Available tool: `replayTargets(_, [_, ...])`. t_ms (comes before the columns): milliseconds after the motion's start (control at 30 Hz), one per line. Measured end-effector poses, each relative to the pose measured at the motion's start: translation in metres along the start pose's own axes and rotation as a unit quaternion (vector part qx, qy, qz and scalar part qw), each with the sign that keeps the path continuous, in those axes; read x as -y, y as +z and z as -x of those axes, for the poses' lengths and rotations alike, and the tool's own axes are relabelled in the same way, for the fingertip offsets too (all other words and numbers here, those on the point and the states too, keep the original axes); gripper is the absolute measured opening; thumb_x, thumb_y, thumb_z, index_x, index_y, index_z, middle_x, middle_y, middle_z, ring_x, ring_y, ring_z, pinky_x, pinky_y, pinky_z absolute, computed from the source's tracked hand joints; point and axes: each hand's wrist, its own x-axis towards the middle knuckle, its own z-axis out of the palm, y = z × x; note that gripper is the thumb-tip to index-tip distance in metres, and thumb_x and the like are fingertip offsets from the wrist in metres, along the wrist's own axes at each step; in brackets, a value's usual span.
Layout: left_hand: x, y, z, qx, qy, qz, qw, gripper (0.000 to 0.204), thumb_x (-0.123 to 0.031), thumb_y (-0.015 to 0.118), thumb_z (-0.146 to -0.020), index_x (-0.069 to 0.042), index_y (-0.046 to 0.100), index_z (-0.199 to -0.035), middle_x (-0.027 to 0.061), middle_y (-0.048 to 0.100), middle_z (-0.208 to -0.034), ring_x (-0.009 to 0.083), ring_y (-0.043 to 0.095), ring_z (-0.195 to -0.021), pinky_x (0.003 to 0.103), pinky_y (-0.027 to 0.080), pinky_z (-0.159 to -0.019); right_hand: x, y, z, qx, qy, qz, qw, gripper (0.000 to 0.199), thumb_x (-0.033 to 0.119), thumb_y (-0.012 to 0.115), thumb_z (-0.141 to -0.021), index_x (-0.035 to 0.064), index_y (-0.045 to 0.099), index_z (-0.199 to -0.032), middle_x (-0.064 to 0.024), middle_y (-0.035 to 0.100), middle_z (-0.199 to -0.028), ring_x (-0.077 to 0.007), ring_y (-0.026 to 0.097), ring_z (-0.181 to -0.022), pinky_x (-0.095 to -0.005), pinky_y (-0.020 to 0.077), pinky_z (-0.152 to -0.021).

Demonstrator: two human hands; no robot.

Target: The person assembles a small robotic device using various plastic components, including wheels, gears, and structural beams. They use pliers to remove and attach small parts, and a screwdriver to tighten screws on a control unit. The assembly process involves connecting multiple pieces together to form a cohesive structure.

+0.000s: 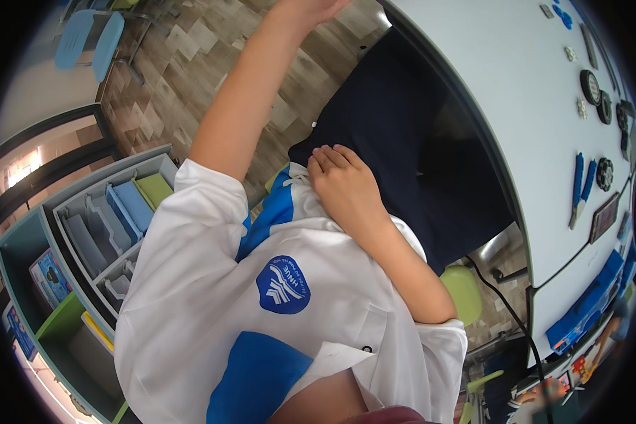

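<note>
i'm seemingly pausing, right grip [348,182] lying flat, left grip [319,8] too cropped to tell, reaching the bench [526,106] rightward needing a lift.

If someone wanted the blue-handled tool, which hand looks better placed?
Probably the right hand: it appears nearer the blue-handled tool, and the table lies toward that side. The left hand looks farther off, partly cut by the picture's top edge.

Wood-look floor [169,78], white table [502,42], blue chair [107,46]
</note>
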Motion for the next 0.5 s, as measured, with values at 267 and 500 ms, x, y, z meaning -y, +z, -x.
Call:
replayTargets(267, [-0.035,0.018,0.046,0.022,0.045,-0.323,0.945,0.024,-0.019,0.057,-0.112,0.000,0.066,-0.123,0.0105,0.072,-0.115,0.0178,0.070,-0.111,0.030,0.055,-0.093,0.001,-0.022,-0.001,0.045,0.025,-0.013,0.999,0.031,0.009,0.068,-0.084,-0.0021,0.074,-0.113,-0.0091,0.074,-0.083,-0.0225,0.074,-0.080,-0.0341,0.0574,-0.076])
replayTargets(500, [0.011,0.098,0.009,0.113,0.069,-0.438,0.889,0.015,-0.006,0.070,-0.098,-0.001,0.075,-0.112,0.0074,0.073,-0.101,0.0151,0.066,-0.086,0.029,0.053,-0.078,-0.034,-0.146,0.008,-0.026,0.135,-0.265,0.954,0.043,-0.009,0.068,-0.079,-0.0021,0.073,-0.120,-0.0199,0.065,-0.125,-0.0248,0.076,-0.079,-0.0390,0.0617,-0.072])
